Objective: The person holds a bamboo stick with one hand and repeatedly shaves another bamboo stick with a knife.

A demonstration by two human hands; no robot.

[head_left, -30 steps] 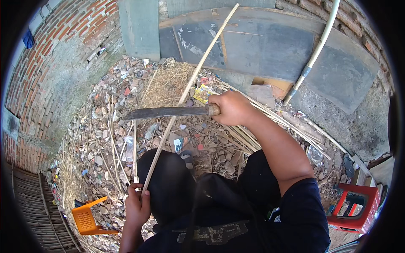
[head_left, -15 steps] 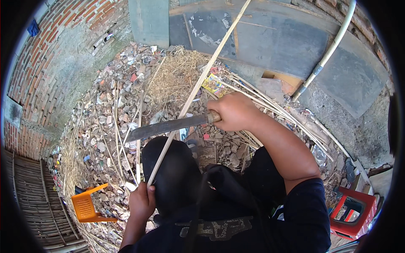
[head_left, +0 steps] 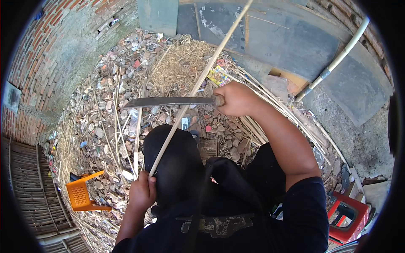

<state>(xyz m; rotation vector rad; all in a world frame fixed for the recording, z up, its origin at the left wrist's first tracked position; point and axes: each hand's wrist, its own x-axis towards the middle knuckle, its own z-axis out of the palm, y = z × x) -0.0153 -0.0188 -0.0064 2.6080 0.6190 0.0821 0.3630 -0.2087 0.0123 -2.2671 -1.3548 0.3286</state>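
Observation:
My left hand (head_left: 142, 192) is closed round the near end of a long, pale bamboo strip (head_left: 201, 79). The strip slants up and away to the right, passing over my left knee. In my right hand (head_left: 237, 98) is the wooden handle of a machete (head_left: 173, 101), gripped in a fist. Its long dark blade points left and crosses the strip well beyond my knee. Whether the edge touches the strip or only passes over it, I cannot tell.
Several split bamboo strips (head_left: 291, 113) lie to the right, more (head_left: 117, 114) to the left, on rubble. Dry shavings (head_left: 182, 63) are heaped ahead. An orange plastic chair (head_left: 80, 196) lies at left; a red plastic crate (head_left: 349, 215) stands at right. Brick wall (head_left: 55, 63) rises left.
The machete has moved farther up the strip, away from my knee, and its blade has turned nearly level across the view. My left hand keeps its hold on the strip.

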